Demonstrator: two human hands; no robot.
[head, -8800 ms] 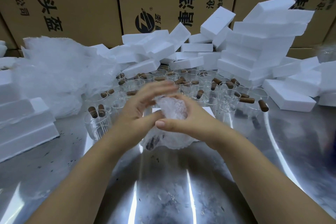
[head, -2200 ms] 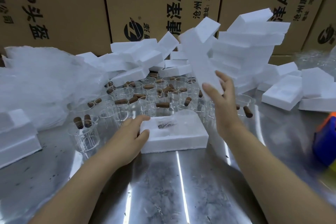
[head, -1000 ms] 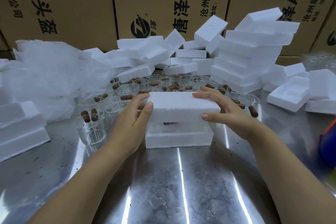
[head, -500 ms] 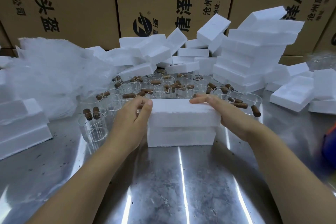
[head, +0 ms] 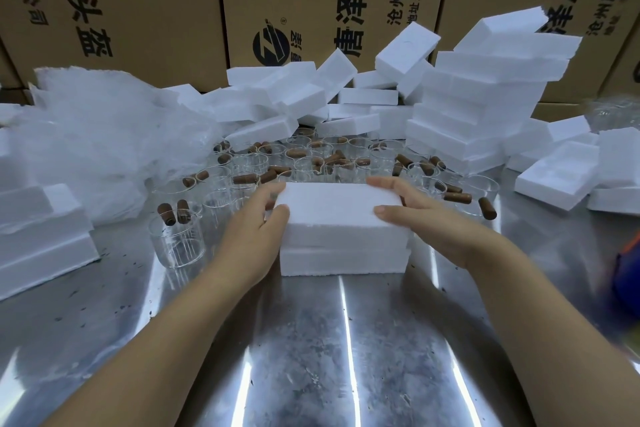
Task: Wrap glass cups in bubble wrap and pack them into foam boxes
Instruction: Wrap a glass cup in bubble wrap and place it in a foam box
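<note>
A white foam box (head: 343, 258) stands on the steel table (head: 311, 357) in front of me, with its foam lid (head: 337, 208) sitting on top. My left hand (head: 254, 234) grips the lid's left end, thumb on the front corner. My right hand (head: 424, 218) grips the right end, thumb on top and fingers along the far edge. The wrapped cup inside is hidden. Behind the box stand several clear glass cups (head: 178, 241) with brown cork-like handles. A heap of bubble wrap (head: 104, 146) lies at the left.
Loose foam box halves are piled at the back (head: 287, 104), stacked at the right (head: 485, 107) and at the left edge (head: 38, 236). Cardboard cartons (head: 138, 3) form a wall behind. A blue and orange object (head: 628, 274) sits at the right edge.
The wrapped cup went into the foam base, my right hand fetched a lid from the pile, and both hands lowered it. In the last half second it has settled flush on the base.
</note>
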